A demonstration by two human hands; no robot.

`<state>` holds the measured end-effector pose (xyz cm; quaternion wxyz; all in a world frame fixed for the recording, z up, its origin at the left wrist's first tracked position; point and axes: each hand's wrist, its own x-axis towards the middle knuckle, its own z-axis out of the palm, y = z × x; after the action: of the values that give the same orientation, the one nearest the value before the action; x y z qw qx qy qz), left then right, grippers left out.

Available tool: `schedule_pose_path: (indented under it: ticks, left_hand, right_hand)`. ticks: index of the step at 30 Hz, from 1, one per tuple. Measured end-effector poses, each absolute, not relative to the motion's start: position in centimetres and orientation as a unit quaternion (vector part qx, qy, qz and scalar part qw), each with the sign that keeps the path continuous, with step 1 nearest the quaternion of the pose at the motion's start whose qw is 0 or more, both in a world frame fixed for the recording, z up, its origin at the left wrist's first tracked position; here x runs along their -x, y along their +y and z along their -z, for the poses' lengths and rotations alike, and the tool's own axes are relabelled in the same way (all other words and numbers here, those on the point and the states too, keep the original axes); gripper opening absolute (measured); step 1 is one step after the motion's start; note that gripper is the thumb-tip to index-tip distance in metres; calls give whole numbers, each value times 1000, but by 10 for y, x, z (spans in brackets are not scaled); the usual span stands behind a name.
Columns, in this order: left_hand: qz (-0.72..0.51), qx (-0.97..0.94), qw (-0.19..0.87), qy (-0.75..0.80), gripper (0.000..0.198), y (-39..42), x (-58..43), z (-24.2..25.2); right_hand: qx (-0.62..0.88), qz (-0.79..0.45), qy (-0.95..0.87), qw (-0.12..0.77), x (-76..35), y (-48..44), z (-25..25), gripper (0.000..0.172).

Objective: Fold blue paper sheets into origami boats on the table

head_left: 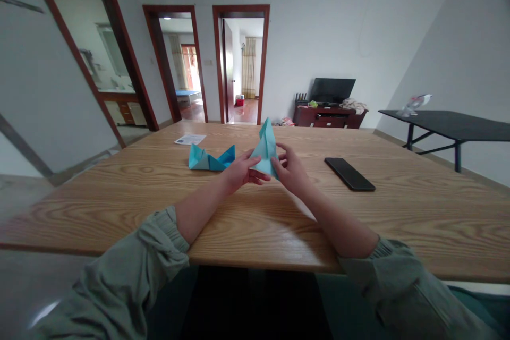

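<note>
One tabletop (119, 207): long, light wood grain, and all the action is right here at 12 o'clock.
Left hand (241, 172): half curled, fingertips pinching the lower left edge of the light-blue origami piece.
Right hand (290, 170): loosely open, fingers pressed along the right side of that same paper, holding it steady.
Light-blue origami piece (266, 149): standing upright between both hands, peak pointing to 12 o'clock, held just above the wood as far as I can tell.
Teal paper boat (209, 159): sitting on the wood at 11 o'clock, just beside the left hand, untouched.
Printed sheet (190, 139): flat near the far edge, out at 11 o'clock.
Black smartphone (349, 173): lying flat at 2 o'clock, well clear of the right hand.
Grey-green sleeves (410, 292): pushed back on both forearms.
Further out: black side table (450, 127) at 2 o'clock, dark red cabinet (326, 117) at 1 o'clock, with a monitor (332, 90) on top.
</note>
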<state>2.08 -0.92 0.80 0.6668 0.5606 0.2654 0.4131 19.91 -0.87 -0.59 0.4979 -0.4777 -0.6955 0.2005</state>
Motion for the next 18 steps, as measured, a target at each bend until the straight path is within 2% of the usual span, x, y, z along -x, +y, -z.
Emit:
schedule_pose_path:
  ticks: [2, 4, 9, 13, 15, 18]
  left_hand:
    - [-458, -556, 622, 306, 39, -7, -26, -7]
    - [-500, -566, 562, 338, 36, -5, -28, -6]
    - [-560, -632, 418, 334, 32, -5, -27, -6]
    - [-552, -668, 411, 285, 41, -14, -29, -8]
    - [-547, -676, 423, 253, 49, -18, -31, -7]
    - [-565, -660, 433, 238, 67, -19, -35, -3]
  right_hand:
    - [471, -94, -724, 496, -192, -9, 7, 57]
    - [458, -40, -752, 472, -186, -11, 8, 57]
    - [436, -50, -793, 423, -178, -18, 8, 69]
    - [402, -72, -805, 431, -177, -19, 8, 82]
    - [395, -81, -795, 453, -178, -20, 7, 75]
    - [388, -109, -776, 485, -178, -20, 4, 53]
